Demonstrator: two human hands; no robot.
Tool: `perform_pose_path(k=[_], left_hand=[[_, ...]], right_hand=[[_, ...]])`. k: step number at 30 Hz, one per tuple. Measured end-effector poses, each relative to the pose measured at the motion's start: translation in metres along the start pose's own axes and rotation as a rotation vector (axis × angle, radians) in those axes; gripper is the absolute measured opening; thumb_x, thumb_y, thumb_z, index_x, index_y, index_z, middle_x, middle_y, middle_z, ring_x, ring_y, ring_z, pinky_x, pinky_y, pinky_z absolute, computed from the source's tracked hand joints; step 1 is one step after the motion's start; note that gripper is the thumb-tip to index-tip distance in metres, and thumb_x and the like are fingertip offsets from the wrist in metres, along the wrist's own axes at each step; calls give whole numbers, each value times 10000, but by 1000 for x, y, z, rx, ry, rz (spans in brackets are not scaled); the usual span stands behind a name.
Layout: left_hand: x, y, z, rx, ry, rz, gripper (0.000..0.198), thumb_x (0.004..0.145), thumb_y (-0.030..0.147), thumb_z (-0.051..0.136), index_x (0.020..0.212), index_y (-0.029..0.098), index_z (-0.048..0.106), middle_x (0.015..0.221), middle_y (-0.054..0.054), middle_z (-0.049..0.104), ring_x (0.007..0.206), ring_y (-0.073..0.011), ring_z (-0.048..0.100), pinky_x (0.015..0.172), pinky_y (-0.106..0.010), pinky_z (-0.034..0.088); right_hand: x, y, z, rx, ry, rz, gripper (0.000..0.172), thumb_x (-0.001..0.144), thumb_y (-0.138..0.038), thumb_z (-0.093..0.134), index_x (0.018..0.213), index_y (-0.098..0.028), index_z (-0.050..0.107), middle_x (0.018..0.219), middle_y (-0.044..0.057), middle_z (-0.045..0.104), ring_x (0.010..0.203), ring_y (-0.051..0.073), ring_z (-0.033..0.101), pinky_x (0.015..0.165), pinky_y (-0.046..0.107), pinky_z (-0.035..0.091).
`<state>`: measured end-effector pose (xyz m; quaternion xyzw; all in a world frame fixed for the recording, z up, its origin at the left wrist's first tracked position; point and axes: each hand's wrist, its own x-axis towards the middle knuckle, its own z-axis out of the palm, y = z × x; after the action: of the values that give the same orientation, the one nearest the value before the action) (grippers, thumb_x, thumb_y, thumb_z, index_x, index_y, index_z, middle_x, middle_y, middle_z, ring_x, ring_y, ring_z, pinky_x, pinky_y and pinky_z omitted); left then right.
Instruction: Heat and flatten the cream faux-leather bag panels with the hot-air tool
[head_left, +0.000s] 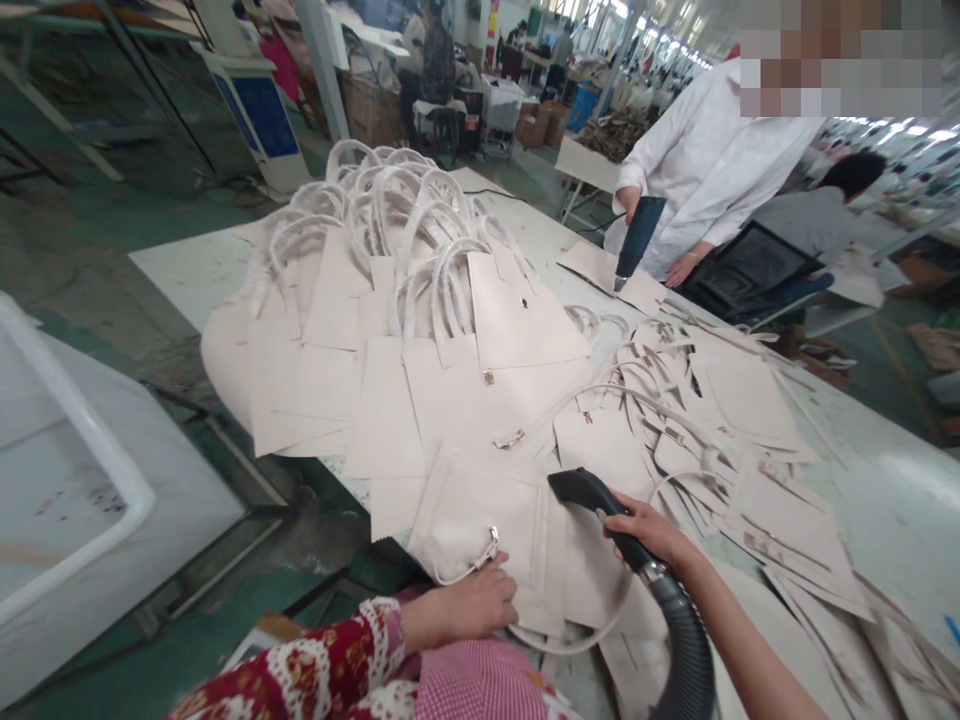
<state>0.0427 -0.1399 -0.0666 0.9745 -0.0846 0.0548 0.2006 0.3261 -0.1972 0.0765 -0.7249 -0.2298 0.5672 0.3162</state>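
Observation:
My right hand point(649, 530) is wrapped round a black hose nozzle point(589, 492), which has a ribbed black hose point(686, 640) running down from it. The nozzle's tip hangs just over a cream leather-like bag panel point(480, 490) with a raised rectangular border. On that panel's near part rests my left hand point(484, 597), fingers bent and closed at a thin cream strap point(461, 575) with a metal clasp point(493, 537). The fingertips partly hide the strap beside the clasp. A longer cream strap point(577, 645) loops between my hands.
Overlapping cream panels with wrapped handles point(390, 210) are heaped at the far left of the white table point(900, 470). Loose straps and more panels point(787, 530) lie to the right. Across the table, a co-worker in white holds a dark handheld tool point(639, 240). A white-framed cart point(135, 490) stands left.

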Motion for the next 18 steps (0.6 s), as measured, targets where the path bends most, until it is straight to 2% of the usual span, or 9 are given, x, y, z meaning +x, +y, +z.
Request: perform_pose_path(k=[2, 5, 8, 10, 12, 15, 18], left_hand=[[-4, 0, -1, -8, -4, 4, 42, 771, 222, 593, 811, 210, 605, 786, -14, 503, 784, -151, 474, 1035, -427, 139], [-7, 3, -8, -35, -20, -20, 35, 777, 208, 588, 806, 211, 606, 775, -6, 500, 784, -141, 481, 1053, -404, 119], [-8, 8, -18, -62, -42, -65, 17, 766, 193, 596, 772, 206, 605, 770, 0, 501, 782, -134, 484, 1064, -382, 110], [-9, 10, -23, -79, -46, -84, 30, 753, 184, 608, 776, 203, 607, 782, -2, 507, 795, -136, 487, 1066, -384, 110], [-9, 12, -26, -98, -44, -88, 56, 741, 174, 614, 790, 201, 612, 796, -7, 515, 810, -141, 490, 1065, -393, 111], [-6, 12, -29, -112, -61, -62, 90, 717, 142, 623, 787, 199, 625, 792, -12, 528, 797, -144, 498, 1057, -407, 131], [5, 13, -27, -107, -73, -27, 141, 708, 136, 624, 822, 217, 642, 769, -14, 542, 771, -152, 512, 1040, -427, 163]], right_hand=[[5, 1, 2, -4, 50, -44, 576, 657, -273, 596, 1209, -203, 449, 647, -2, 586, 431, 156, 572, 360, 240, 441], [7, 2, 4, 1, 190, -151, 637, 688, -288, 576, 1286, -232, 365, 661, -27, 564, 460, 136, 567, 394, 236, 458], [-11, 4, -1, 5, 290, -206, 682, 708, -296, 565, 1332, -247, 296, 661, -35, 558, 465, 125, 559, 411, 233, 461], [-31, 7, -4, -31, 245, -175, 701, 694, -269, 577, 1338, -237, 301, 612, -39, 552, 438, 130, 548, 392, 234, 452], [-45, 10, 0, -86, 131, -130, 705, 687, -234, 565, 1342, -244, 304, 590, -43, 546, 419, 129, 538, 371, 229, 439], [-45, 11, 19, -168, -14, -92, 713, 682, -204, 528, 1350, -269, 287, 626, -41, 557, 413, 127, 538, 350, 227, 429], [-30, 7, 50, -252, 49, -139, 711, 682, -202, 513, 1354, -250, 284, 553, -59, 524, 404, 124, 524, 357, 220, 424]])
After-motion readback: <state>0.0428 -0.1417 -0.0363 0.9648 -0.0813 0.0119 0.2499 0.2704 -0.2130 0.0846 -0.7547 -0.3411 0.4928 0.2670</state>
